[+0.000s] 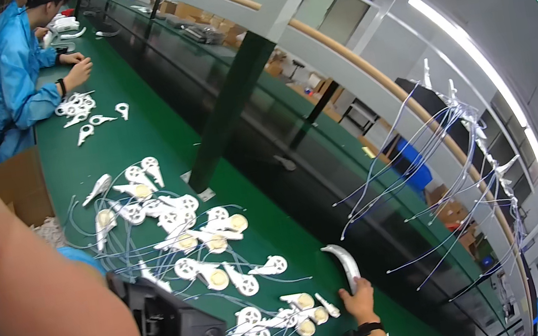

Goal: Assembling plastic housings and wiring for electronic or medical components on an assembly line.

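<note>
Close to the lens, my left hand or wrist (43, 295) fills the left side of the view; its fingers do not show. A black camera unit (180, 319) is strapped beside it. At the lower right, my right hand (361, 302) has its fingers closed on the lower end of a white curved plastic piece (344, 261), which lies along the green bench top. To the left of that hand, several white round-headed plastic parts (245, 281) are strewn with thin grey cables among them; some carry cream-coloured discs.
A person in blue workwear (16, 81) sits at the far left, hands over the green bench (137, 132). A dark green post (232, 110) rises from the bench edge beside a black conveyor belt (268, 161). Cabled white parts (464, 112) hang from a rail at right.
</note>
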Demonstrator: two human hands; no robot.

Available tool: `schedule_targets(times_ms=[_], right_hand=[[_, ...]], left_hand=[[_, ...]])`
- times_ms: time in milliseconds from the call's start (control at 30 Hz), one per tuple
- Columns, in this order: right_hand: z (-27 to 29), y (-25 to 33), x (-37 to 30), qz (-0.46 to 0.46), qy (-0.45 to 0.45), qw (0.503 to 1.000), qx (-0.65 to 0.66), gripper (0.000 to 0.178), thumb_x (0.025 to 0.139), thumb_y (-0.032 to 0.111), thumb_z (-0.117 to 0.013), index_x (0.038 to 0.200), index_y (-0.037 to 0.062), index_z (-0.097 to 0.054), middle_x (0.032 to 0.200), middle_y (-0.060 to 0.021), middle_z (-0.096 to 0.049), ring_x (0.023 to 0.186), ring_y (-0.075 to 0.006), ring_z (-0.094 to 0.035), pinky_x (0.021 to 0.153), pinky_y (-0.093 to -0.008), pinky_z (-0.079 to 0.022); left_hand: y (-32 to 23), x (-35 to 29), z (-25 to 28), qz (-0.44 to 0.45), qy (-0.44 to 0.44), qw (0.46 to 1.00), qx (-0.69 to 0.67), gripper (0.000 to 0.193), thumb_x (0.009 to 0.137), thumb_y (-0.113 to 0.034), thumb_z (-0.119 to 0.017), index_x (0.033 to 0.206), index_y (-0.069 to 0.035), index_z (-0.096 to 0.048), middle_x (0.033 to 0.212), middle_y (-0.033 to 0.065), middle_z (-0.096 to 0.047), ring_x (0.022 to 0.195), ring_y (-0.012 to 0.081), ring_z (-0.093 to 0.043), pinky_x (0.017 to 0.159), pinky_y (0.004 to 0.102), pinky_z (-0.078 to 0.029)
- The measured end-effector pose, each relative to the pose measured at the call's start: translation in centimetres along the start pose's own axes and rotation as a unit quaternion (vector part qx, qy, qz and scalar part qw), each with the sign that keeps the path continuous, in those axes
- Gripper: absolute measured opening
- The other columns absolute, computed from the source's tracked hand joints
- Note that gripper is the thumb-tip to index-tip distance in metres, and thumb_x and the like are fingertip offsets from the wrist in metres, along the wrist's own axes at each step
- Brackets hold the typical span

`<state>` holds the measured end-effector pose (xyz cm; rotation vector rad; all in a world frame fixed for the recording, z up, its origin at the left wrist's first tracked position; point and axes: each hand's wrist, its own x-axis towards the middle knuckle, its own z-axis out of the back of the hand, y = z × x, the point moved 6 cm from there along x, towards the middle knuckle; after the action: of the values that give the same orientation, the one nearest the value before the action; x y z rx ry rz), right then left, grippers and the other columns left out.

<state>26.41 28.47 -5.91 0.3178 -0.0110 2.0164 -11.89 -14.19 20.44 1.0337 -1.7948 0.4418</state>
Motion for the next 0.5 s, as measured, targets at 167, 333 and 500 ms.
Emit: schedule_targets(times_ms=[167,333,500], right_hand=[[-1.5,2.3,2.8,0.075,-0.04,0.995,0.06,0.054,0.075,0.022,-0.077,0.119,-0.0028,-0.058,0.122,-0.0252,-0.054,0.112,-0.0423,-0.054,0.097,-0.0449,-0.045],[-0.1,-1.0,2.1,-0.018,-0.017,0.998,0.053,0.051,0.073,0.016,-0.079,0.118,0.0054,-0.059,0.12,-0.0228,-0.055,0.11,-0.0418,-0.056,0.094,-0.0459,-0.047],[0.2,-2.1,1.5,-0.043,-0.025,0.997,0.054,0.057,0.071,0.019,-0.082,0.119,0.0055,-0.056,0.111,-0.0188,-0.058,0.101,-0.0357,-0.061,0.089,-0.043,-0.05]], left_hand=[[-3.5,2.0,-2.9,0.016,0.044,0.999,0.009,0.082,0.087,-0.057,-0.059,0.146,-0.007,-0.033,0.139,0.0282,-0.043,0.126,0.0414,-0.046,0.099,0.0483,-0.044],[-3.9,0.0,-4.0,0.02,0.029,0.999,-0.011,0.083,0.088,-0.06,-0.056,0.148,-0.01,-0.031,0.141,0.0285,-0.041,0.128,0.0419,-0.045,0.101,0.0494,-0.043],[-3.4,2.1,-2.9,-0.023,0.049,0.999,-0.006,0.084,0.088,-0.063,-0.053,0.151,-0.013,-0.03,0.143,0.0287,-0.039,0.13,0.0424,-0.043,0.102,0.0506,-0.042]])
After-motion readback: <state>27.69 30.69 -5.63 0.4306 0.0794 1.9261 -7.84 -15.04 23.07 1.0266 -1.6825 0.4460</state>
